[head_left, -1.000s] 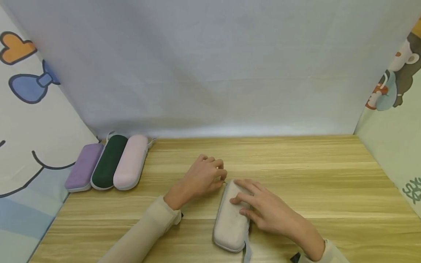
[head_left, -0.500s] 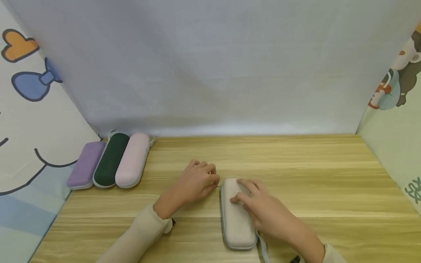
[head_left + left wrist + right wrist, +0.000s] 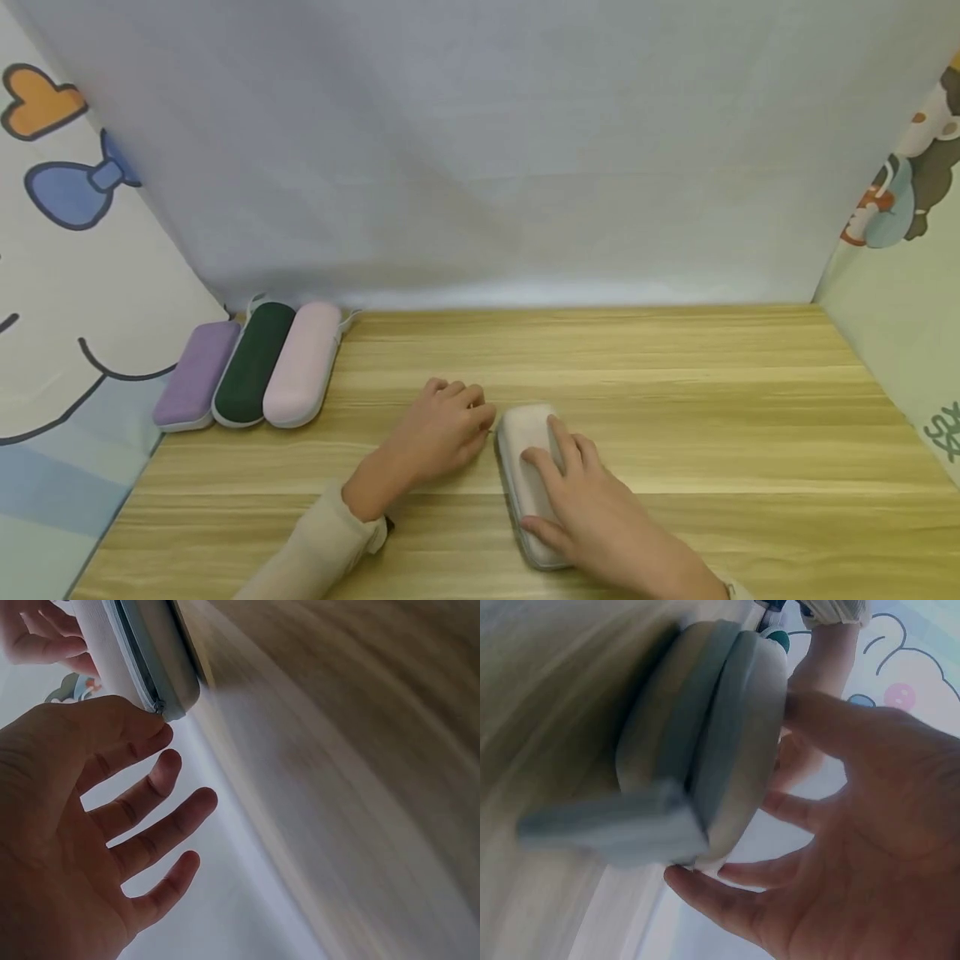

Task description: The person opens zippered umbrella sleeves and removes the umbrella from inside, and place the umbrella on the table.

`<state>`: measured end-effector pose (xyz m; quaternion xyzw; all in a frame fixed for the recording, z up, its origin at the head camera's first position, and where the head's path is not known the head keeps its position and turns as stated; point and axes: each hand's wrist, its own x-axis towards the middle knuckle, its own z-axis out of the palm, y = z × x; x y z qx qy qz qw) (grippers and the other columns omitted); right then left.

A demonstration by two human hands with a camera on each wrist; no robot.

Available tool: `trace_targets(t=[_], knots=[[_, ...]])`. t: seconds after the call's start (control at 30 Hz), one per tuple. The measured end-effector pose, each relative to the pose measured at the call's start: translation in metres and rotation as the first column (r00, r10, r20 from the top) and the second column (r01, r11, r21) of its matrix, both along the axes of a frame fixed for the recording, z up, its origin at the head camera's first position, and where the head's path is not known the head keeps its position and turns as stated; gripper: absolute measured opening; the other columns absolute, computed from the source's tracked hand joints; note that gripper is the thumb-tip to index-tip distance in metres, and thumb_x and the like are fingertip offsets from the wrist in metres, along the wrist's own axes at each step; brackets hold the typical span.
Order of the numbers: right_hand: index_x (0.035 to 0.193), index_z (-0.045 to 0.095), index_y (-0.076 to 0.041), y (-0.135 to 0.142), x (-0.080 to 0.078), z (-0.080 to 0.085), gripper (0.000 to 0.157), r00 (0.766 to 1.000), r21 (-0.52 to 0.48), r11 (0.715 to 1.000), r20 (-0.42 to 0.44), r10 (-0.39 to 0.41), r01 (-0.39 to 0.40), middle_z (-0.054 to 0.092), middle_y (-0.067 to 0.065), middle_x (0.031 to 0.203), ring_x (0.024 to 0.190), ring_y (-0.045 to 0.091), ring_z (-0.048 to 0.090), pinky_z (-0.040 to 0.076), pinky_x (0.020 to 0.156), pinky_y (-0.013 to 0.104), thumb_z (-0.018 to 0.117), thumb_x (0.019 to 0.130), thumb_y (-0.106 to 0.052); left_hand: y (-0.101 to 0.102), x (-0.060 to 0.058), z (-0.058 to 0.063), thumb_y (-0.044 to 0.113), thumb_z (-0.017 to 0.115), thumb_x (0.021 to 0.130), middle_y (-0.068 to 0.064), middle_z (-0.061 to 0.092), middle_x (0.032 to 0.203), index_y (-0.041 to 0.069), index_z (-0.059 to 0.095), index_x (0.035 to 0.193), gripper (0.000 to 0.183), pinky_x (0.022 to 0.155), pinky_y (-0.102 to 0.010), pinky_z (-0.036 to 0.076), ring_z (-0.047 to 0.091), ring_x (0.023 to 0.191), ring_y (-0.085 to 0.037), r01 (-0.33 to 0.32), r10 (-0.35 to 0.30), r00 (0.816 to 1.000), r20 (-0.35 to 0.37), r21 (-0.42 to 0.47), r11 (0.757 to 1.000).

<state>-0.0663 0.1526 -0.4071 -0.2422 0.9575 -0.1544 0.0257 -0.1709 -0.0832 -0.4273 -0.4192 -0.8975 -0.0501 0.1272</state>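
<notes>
A cream zip-up glasses case (image 3: pixel 527 429) lies on the wooden table in front of me, its far end angled slightly left. At the far left corner of the case, my left hand (image 3: pixel 442 433) pinches the small zip pull (image 3: pixel 159 707) between thumb and forefinger; its other fingers are spread in the left wrist view. My right hand (image 3: pixel 600 508) holds the case from the right, with thumb and forefinger on the top and other fingers along the right side. A grey wrist strap (image 3: pixel 615 825) hangs from the case's side in the right wrist view. A dark line runs between the grey zip bands.
Purple (image 3: pixel 197 375), dark green (image 3: pixel 255 364) and pale pink (image 3: pixel 303 364) cases lie side by side at the table's back left. A pale cloth (image 3: pixel 525 167) hangs behind the table (image 3: pixel 712 400). Printed panels stand at left and right.
The case has turned and its far end has shifted slightly left. My left hand has moved left and nearer me. My right hand has come further over the case, its thumb now across the top.
</notes>
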Motion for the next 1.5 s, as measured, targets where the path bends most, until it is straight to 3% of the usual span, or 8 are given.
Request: trace_targets(t=[0.27,0.73,1.5], knots=[[0.145,0.052,-0.015,0.009,-0.004,0.005,0.068,0.998,-0.054,0.999,0.066,0.011,-0.007,0.035,0.032,0.161,0.132,0.043,0.052,0.06,0.083,0.05,0.084,0.088,-0.034,-0.006,0.003,-0.004,0.022,0.075,0.091,0.006,0.065,0.097,0.023,0.071,0.099,0.009,0.09,-0.044,0.052,0.063,0.09,-0.017,-0.001,0.001,1.0,0.005,0.036,0.999],[0.148,0.051,-0.017,0.018,-0.01,0.007,0.071,0.995,-0.074,0.997,0.09,0.034,-0.027,0.038,0.026,0.161,0.131,0.042,0.053,0.058,0.087,0.055,0.084,0.084,-0.021,-0.01,0.01,-0.005,0.022,0.077,0.091,0.007,0.067,0.096,0.024,0.072,0.096,0.008,0.087,-0.04,0.052,0.063,0.09,-0.015,0.011,-0.015,0.999,0.049,0.082,0.997],[0.14,0.055,-0.017,0.02,-0.013,0.005,0.068,0.997,-0.063,0.996,0.036,0.072,-0.07,0.044,0.027,0.157,0.133,0.043,0.054,0.055,0.097,0.06,0.081,0.077,-0.011,-0.014,0.009,-0.004,0.022,0.078,0.092,0.007,0.067,0.096,0.023,0.073,0.097,0.007,0.088,-0.041,0.051,0.063,0.091,-0.015,-0.002,-0.002,0.999,0.052,0.091,0.996]])
